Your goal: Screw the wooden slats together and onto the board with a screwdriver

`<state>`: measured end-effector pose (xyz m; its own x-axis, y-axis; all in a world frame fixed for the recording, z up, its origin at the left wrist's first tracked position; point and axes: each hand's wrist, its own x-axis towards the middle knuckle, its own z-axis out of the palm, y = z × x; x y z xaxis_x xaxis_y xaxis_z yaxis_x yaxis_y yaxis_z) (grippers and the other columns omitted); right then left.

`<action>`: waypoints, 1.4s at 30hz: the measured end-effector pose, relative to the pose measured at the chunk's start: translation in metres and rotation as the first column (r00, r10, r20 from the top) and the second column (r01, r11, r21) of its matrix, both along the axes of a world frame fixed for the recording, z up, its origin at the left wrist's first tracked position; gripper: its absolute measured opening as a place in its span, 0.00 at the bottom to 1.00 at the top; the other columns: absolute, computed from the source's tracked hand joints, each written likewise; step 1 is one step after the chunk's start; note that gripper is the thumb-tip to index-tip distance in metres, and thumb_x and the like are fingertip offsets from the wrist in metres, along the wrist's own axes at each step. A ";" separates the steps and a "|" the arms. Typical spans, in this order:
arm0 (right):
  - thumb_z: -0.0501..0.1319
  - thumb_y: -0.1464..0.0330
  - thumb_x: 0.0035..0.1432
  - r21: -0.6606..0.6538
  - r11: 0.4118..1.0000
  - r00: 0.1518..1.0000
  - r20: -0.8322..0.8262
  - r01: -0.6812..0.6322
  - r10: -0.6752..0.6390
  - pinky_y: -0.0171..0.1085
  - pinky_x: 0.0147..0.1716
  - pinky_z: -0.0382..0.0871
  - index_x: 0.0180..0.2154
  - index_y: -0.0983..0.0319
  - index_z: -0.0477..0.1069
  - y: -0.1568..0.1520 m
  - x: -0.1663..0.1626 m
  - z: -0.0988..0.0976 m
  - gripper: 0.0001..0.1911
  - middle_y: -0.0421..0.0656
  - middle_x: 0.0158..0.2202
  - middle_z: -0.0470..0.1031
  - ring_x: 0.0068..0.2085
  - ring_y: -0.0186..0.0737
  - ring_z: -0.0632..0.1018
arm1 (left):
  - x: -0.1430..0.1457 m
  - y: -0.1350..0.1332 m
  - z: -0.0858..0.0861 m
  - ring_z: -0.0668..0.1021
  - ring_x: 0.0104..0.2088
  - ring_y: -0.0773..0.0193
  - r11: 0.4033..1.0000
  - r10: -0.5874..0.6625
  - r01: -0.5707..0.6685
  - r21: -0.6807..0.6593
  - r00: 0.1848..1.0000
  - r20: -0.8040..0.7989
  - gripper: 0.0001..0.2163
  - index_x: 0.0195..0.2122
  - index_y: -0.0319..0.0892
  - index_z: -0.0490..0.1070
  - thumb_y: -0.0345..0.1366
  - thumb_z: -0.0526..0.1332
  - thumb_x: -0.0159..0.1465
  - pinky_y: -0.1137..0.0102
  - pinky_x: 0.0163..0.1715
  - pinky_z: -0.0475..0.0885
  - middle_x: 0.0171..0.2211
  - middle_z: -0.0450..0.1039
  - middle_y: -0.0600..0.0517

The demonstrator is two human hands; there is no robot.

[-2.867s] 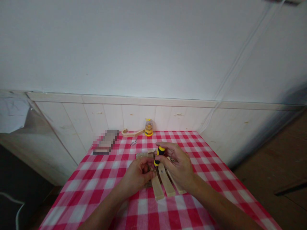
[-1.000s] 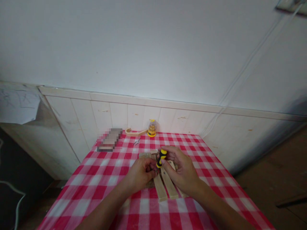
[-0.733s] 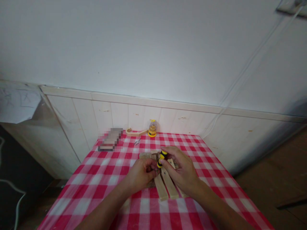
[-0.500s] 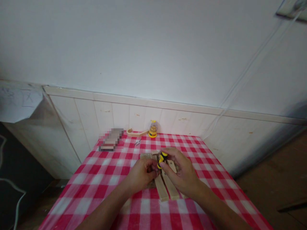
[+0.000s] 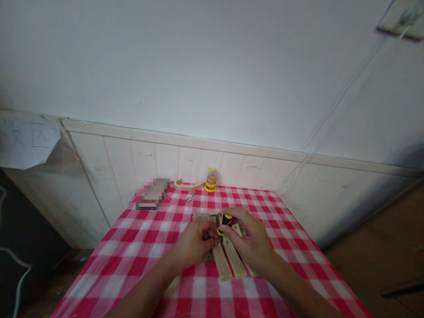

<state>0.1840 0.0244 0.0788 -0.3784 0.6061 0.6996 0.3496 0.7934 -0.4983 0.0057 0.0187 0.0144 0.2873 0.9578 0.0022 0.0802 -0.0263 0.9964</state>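
My right hand (image 5: 250, 240) is closed around a yellow and black screwdriver handle (image 5: 226, 220), which tilts down to the left. Close against its lower end, my left hand (image 5: 198, 240) has its fingers pinched together; whatever lies between them is hidden. Beneath both hands are pale wooden strips (image 5: 222, 264) with small holes, lying side by side and pointing toward me. Under and beside them shows a brownish, see-through bag or mat (image 5: 200, 216), mostly covered by my hands.
At the table's far edge stand a clear-topped yellow bit container (image 5: 211, 180) and a curved wooden piece (image 5: 188, 184). Small pliers (image 5: 190, 198) lie nearer. A blurred-out flat object (image 5: 154, 194) is at the far left. The checked tablecloth (image 5: 139, 260) reaches the panelled wall (image 5: 165, 159).
The screwdriver handle has turned in my right hand, showing more black now. My left hand stays nearly in place. The view has shifted slightly.
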 end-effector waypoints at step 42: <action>0.66 0.72 0.61 -0.071 0.994 0.995 -0.065 -0.077 0.073 0.39 0.43 0.80 0.53 0.52 0.73 0.002 0.004 -0.015 0.19 0.43 0.44 0.82 0.42 0.42 0.84 | 0.000 0.004 -0.006 0.72 0.27 0.67 1.000 0.000 0.001 -0.007 0.998 0.066 0.04 0.28 0.38 0.74 0.29 0.63 0.50 0.71 0.30 0.63 0.25 0.73 0.55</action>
<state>0.1878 0.0265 0.0634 -0.3818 0.6283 0.6779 0.2571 0.7767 -0.5750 0.0054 0.0228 0.0089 0.2870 0.9578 0.0146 0.0139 -0.0194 0.9997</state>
